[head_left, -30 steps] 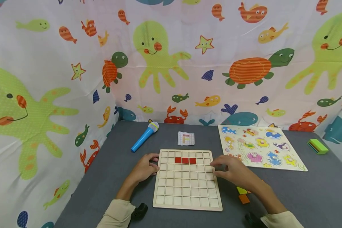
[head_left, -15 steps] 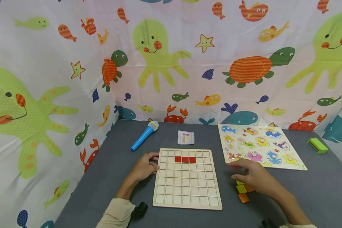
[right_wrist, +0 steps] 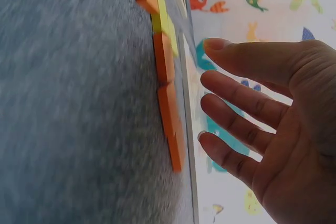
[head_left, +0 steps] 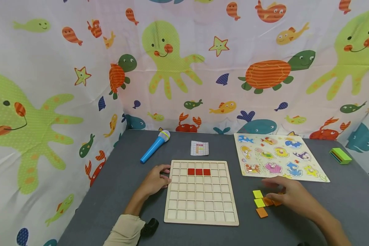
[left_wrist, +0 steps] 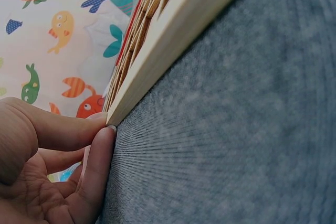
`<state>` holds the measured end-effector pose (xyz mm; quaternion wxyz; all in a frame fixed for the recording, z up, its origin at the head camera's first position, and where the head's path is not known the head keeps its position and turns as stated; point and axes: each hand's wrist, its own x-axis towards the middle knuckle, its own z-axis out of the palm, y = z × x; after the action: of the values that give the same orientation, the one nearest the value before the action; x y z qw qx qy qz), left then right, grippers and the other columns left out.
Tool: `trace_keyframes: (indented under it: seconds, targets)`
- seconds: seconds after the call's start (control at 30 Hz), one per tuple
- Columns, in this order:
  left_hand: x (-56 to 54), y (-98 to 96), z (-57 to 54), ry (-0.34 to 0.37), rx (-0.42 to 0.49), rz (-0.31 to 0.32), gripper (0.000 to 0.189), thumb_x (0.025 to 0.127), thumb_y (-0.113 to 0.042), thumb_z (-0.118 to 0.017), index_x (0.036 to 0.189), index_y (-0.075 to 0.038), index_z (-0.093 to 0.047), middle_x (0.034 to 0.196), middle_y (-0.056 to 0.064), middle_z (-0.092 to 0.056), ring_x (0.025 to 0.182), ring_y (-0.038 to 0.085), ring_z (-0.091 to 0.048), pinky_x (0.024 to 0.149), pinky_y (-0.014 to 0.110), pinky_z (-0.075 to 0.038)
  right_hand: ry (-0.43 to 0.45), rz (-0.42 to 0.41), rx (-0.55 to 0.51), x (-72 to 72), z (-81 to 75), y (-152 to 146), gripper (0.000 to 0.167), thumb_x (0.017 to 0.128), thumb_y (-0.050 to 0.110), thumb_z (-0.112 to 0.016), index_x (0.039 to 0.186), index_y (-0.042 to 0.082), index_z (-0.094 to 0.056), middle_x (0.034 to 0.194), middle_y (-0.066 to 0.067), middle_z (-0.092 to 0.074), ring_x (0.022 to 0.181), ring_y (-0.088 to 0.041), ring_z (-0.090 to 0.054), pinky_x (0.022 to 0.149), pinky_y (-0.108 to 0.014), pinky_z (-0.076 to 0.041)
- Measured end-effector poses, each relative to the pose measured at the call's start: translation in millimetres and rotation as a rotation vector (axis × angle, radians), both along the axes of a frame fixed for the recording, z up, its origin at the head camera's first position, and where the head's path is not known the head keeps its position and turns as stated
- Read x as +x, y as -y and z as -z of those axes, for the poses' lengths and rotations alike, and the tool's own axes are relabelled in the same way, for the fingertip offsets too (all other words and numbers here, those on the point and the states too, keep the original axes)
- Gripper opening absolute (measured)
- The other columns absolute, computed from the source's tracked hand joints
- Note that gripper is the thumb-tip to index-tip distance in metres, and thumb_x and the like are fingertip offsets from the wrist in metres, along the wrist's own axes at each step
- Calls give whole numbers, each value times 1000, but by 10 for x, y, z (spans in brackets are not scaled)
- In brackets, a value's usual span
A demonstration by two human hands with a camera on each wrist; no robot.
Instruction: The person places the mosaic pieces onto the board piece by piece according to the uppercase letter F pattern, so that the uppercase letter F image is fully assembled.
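Note:
A wooden grid board [head_left: 201, 208] lies flat on the dark grey table, with three red square tiles [head_left: 199, 172] side by side in one of its upper rows. Fingertips of my left hand [head_left: 154, 180] touch the board's left edge; the left wrist view shows them against the wooden side [left_wrist: 157, 51]. My right hand [head_left: 295, 195] hovers right of the board with fingers spread and nothing held. Beneath and beside it lie yellow tiles [head_left: 257, 194] and orange tiles [head_left: 262, 213], partly covered by the hand. In the right wrist view an orange tile [right_wrist: 168, 109] sits below the fingers [right_wrist: 236, 156].
A blue toy microphone [head_left: 153, 148] and a small card with a coloured grid pattern [head_left: 199, 148] lie behind the board. A sea-animal puzzle board [head_left: 283, 160] is at the back right, with a green-topped block [head_left: 340, 155] beyond. A printed curtain [head_left: 184, 68] encloses the table.
My right hand has left the board's right edge and moved right and toward me, over the loose tiles, uncovering more of them. The left hand stays at the left edge.

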<state>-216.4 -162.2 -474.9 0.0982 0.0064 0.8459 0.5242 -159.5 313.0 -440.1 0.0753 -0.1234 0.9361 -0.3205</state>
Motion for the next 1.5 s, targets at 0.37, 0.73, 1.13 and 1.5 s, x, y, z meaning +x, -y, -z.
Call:
trace_keyframes:
  seconds: [0.37, 0.73, 1.13, 1.5]
  targets:
    - [2, 7, 0, -2, 5, 1, 54, 94, 3, -72, 146, -1, -59, 129, 15, -59, 99, 20, -67, 75, 34, -63, 86, 73, 12, 38, 16, -249, 55, 93, 29, -83, 140, 5, -66, 124, -9, -76, 99, -19, -68, 75, -23, -56]
    - [2, 9, -1, -2, 14, -1, 54, 94, 3, -72, 146, 0, -59, 129, 16, -59, 99, 20, -67, 75, 34, -63, 81, 63, 23, 41, 96, -345, 57, 91, 33, -84, 139, 7, -67, 122, -5, -75, 100, -11, -66, 78, -21, -56]
    - [-22, 8, 13, -3, 7, 3, 54, 93, 3, -73, 145, -4, -61, 128, 14, -59, 97, 19, -66, 75, 33, -63, 68, 53, 51, 70, 124, -440, 56, 88, 21, -85, 140, 9, -67, 120, -4, -73, 96, -3, -61, 78, -20, -56]
    - [-2, 15, -3, 8, 9, 3, 54, 95, 3, -72, 147, -4, -59, 129, 14, -58, 99, 20, -66, 77, 34, -63, 79, 89, 92, 35, 113, -489, 52, 88, 14, -85, 136, 4, -68, 115, -5, -70, 97, -17, -61, 74, -19, -55]
